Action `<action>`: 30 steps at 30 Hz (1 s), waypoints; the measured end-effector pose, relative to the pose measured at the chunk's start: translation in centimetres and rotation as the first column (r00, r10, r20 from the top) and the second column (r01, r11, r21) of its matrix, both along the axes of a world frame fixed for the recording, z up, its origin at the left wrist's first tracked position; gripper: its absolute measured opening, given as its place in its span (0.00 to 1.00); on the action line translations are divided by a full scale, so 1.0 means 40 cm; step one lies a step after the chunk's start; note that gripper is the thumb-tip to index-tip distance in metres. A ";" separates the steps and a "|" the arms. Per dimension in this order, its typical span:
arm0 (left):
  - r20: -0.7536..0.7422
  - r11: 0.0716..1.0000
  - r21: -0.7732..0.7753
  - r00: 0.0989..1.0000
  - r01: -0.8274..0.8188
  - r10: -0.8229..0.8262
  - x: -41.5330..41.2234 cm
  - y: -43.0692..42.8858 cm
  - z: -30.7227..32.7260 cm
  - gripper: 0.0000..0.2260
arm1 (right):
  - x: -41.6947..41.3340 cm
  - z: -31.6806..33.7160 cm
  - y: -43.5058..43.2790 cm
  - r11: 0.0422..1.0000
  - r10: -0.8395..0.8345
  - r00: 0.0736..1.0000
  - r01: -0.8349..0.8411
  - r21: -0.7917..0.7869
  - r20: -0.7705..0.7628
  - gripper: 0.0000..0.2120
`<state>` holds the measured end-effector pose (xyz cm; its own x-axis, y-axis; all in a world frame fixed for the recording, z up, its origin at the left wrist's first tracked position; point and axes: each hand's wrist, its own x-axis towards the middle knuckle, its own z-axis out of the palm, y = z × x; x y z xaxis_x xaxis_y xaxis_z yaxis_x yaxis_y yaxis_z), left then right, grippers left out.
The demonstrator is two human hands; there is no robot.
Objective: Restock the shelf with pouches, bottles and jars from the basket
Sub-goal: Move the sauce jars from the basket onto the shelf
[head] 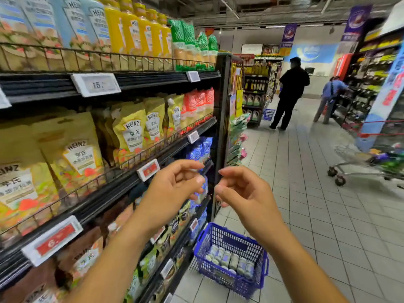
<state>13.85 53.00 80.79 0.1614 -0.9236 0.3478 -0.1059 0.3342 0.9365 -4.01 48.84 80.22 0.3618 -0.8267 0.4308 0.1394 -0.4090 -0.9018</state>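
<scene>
Left hand & right hand: both empty, fingers loosely curled, raised before shelf. Basket w/ jars on floor, 6 o'clock. Between picks, apparently; next: reach down, grasp jar.

Both hands raised, loosely curled, empty

Bright, even indoor light falls from ceiling fixtures overhead, leaving only soft, faint shadows on the pale tiled floor. The wide-angle lens bends the shelf edges and curves the scene towards the corners. Pouches at the near left edge are smeared and soft, their print hard to read. The right edge, around a trolley, is streaked with motion blur. Both hands look slightly soft. The price tags show pale glare.
</scene>
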 end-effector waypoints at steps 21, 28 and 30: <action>-0.096 0.945 0.260 0.979 0.200 -0.181 -0.126 -0.450 -0.315 0.10 | -0.189 -0.267 -0.339 0.903 -0.289 0.945 0.322 0.284 -0.152 0.09; -0.125 0.893 0.370 0.966 0.257 -0.226 -0.060 -0.641 -0.411 0.10 | -0.170 -0.349 -0.512 0.843 -0.360 0.915 0.403 0.357 -0.183 0.08; -0.131 0.881 0.390 0.964 0.266 -0.233 -0.041 -0.687 -0.432 0.09 | -0.161 -0.372 -0.553 0.829 -0.369 0.907 0.420 0.368 -0.204 0.08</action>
